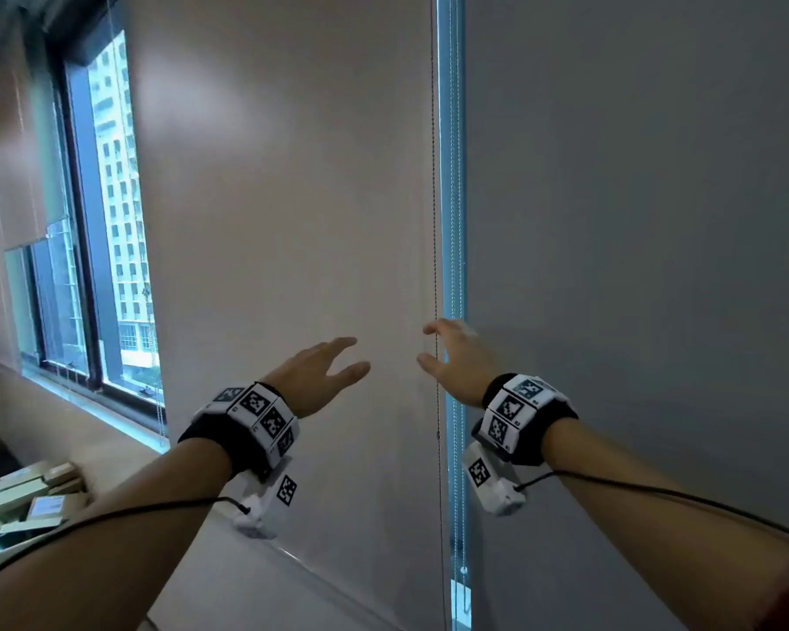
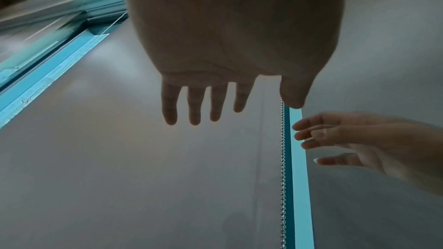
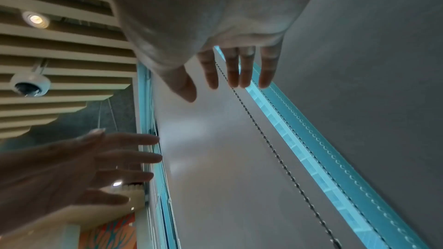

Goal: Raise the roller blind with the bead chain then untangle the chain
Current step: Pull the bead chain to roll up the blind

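Both hands spread, holding nothing. Right hand [image 1: 456, 357] fingers either side of dark bead chain [image 1: 435, 198], contact unclear; left hand [image 1: 322, 371] well apart, before roller blind [image 1: 283, 175]. Risk: pale chains [image 1: 454, 175] just beyond invite wrong grab; loose pinch slips.

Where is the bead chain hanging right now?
In the head view the bead chain hangs along the beige blind's right edge, just left of the bright gap, passing the open right hand.
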A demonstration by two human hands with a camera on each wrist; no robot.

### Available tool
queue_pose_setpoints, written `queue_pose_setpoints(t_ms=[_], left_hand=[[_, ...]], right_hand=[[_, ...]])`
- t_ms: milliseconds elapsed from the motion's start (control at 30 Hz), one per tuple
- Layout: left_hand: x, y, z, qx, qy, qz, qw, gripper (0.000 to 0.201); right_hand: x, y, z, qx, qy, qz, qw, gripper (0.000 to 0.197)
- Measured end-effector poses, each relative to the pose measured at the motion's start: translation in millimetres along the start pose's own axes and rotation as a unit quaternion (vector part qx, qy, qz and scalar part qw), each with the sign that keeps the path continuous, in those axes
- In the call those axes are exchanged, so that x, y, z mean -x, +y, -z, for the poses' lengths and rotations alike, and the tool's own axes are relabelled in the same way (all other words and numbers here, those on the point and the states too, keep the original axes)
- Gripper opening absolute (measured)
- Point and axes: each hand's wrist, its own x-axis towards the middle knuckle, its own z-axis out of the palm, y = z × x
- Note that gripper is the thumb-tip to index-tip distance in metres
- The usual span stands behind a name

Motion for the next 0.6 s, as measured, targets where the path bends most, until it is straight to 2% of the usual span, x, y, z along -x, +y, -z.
queue_pose_setpoints(t_ms=[67,133,300,600], left_hand=[[-5,0,-3,0.018,0.007,0.002,1.000,0.066],[-9,0,-8,0.023,0.017,-0.004,1.000,0.063],[-26,-2,-25,0.053,0.037,-0.024,0.998,0.052],[-52,-14,-60,0.079,0.012,-0.048,0.996,0.047]], right_hand=[[-5,3,3,-0.017,0.054,-0.021,0.998,0.045],[-11,4,5,-0.026,0.078,-0.036,0.996,0.047],[-24,6,1,-0.047,0.079,-0.055,0.994,0.052],[-57,8,-19,-0.105,0.086,-0.112,0.984,0.069]])
